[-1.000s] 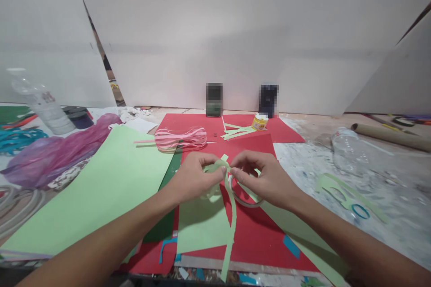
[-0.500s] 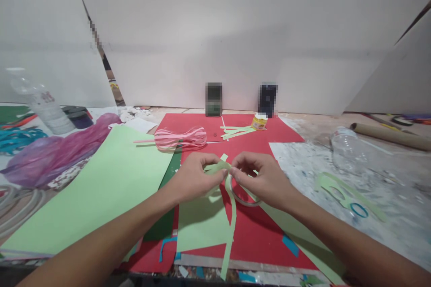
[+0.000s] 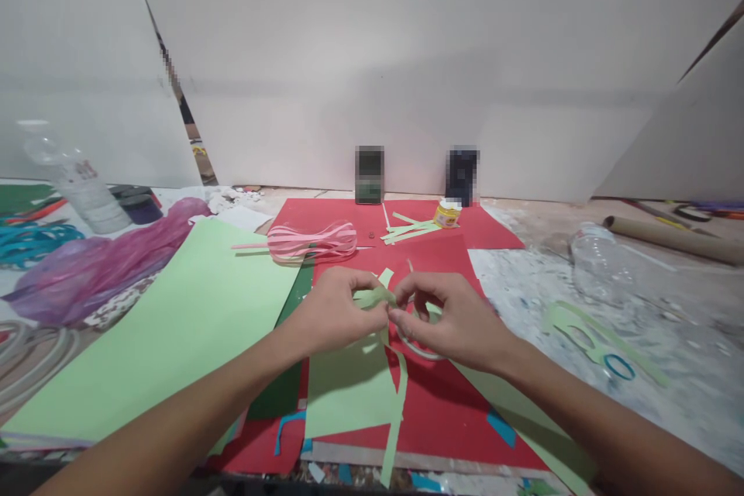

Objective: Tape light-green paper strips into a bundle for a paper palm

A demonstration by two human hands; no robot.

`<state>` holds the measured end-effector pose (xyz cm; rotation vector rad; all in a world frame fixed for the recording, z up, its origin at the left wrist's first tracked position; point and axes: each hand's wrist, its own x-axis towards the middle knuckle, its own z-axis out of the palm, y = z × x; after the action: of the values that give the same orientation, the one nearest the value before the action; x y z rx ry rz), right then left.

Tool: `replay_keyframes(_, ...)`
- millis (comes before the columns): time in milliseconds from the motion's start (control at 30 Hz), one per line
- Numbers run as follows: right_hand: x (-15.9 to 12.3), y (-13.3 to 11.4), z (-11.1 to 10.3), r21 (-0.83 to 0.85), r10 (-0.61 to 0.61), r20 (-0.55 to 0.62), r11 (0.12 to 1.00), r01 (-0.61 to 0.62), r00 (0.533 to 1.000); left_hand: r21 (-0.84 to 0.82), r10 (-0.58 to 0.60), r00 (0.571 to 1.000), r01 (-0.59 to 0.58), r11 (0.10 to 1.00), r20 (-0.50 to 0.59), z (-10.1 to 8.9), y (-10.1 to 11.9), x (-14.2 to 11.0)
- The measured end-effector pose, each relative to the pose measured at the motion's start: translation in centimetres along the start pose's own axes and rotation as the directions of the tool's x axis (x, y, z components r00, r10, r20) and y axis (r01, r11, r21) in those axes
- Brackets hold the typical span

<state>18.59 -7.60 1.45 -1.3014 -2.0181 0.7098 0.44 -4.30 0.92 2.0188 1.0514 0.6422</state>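
Observation:
My left hand [image 3: 349, 308] is closed on a light green paper strip [image 3: 375, 296], its thumb and forefinger pinching it over the red sheet. My right hand [image 3: 450, 318] meets it, with thumb and forefinger pinched at the end of the same strip. A thin pale ring [image 3: 423, 354] curves beneath the right hand, partly hidden by the fingers. Below both hands another light green paper strip [image 3: 396, 411] trails down towards the table's front edge. Under the left hand lies a light green paper piece [image 3: 349, 395].
A pink ribbon bundle [image 3: 311, 242], cut green strips [image 3: 410, 229] and a yellow jar [image 3: 447, 214] lie beyond my hands. A large green sheet [image 3: 168, 325] spreads left. Green scissors [image 3: 587, 337], a clear plastic bottle [image 3: 601, 260] and a cardboard tube [image 3: 674, 236] are on the right.
My right hand has shifted slightly down. The long strip that hung from the fingertips now shows its upper end lower, below the hands. More of the pale ring's top shows.

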Motion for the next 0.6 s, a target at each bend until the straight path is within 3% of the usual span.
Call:
replay_keyframes(133, 0.2, 0.2, 0.2, 0.027, 0.03, -0.055, 0.999, -0.028, 0.998, 0.035, 0.046, 0.998, -0.044, 0.998, -0.049, 0.3, 0.1, 0.0)
replay_keyframes(267, 0.0, 0.1, 0.6, 0.138, 0.107, -0.106, 0.986, -0.092, 0.989, -0.051, 0.052, 0.994, -0.057, 0.997, -0.099, 0.5, 0.1, -0.1)
replay_keyframes(367, 0.0, 0.2, 0.1, 0.205, 0.117, -0.048, 0.973, -0.104, 0.992, -0.127, 0.032, 0.996, -0.043, 0.991, -0.084, 0.2, 0.1, 0.0)
replay_keyframes(467, 1.4, 1.5, -1.7, 0.228, 0.046, 0.064, 0.972, -0.06, 0.997, -0.169, 0.016, 0.998, -0.028, 0.985, -0.067, -0.5, 0.1, 0.2)
replay_keyframes(533, 3.6, 3.5, -3.3, 0.149, 0.036, 0.015, 0.988, -0.038, 0.999, -0.195, 0.0, 0.999, -0.01, 0.981, -0.051, -0.8, 0.0, 0.4)
replay_keyframes(600, 6.7, 6.0, -4.6, -0.118, 0.069, -0.08, 0.99, -0.078, 0.994, -0.224, -0.024, 1.0, 0.019, 0.974, -0.018, -1.0, -0.2, 0.6)
